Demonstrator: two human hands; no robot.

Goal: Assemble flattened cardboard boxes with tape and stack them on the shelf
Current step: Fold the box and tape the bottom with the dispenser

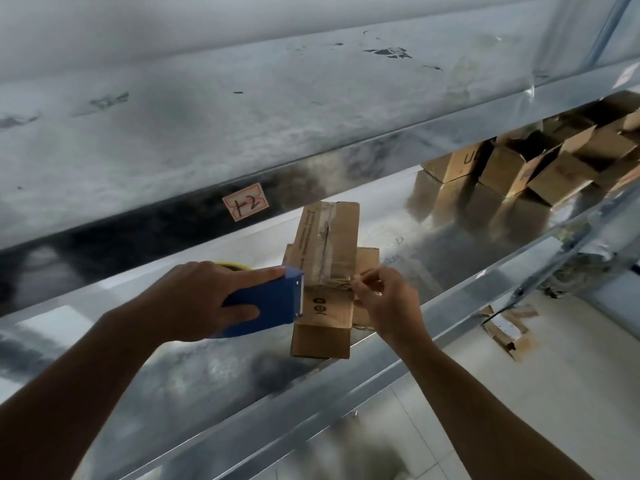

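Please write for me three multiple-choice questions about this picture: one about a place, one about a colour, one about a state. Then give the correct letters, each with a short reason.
1. Where does the box being taped rest?
A. on the floor
B. on the metal shelf
C. on a chair

2. What colour is the dispenser?
A. red
B. green
C. blue

3. What is the left hand doing?
A. gripping the dispenser
B. hanging idle
C. holding a pen

Answers:
1 B: the box lies on the shiny shelf board.
2 C: its body is plainly blue.
3 A: the fingers wrap the dispenser, which is against the box.
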